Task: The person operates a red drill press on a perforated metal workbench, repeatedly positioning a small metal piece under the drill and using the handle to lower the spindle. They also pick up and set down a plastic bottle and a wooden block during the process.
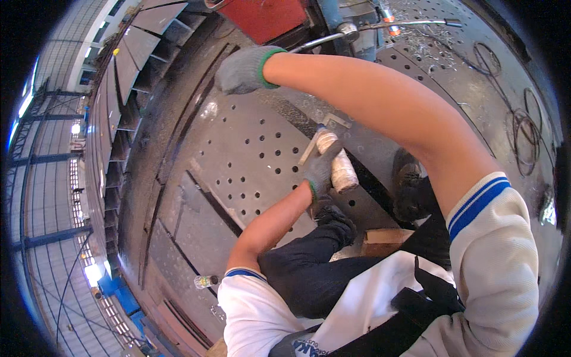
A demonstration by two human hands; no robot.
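Gloves on both hands: left hand (321,169) is clamped round a pale cylinder (339,165) at roughly centre frame, over the drilled steel plate (250,149). Right hand (242,71), up at 11 o'clock, fingers curled, grip unclear.

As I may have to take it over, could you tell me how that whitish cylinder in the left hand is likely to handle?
The whitish cylinder looks round and smooth, so it would probably roll if laid on the perforated steel plate. The left hand wraps it fully, suggesting it is manageable one-handed. It appears stiff, not floppy.
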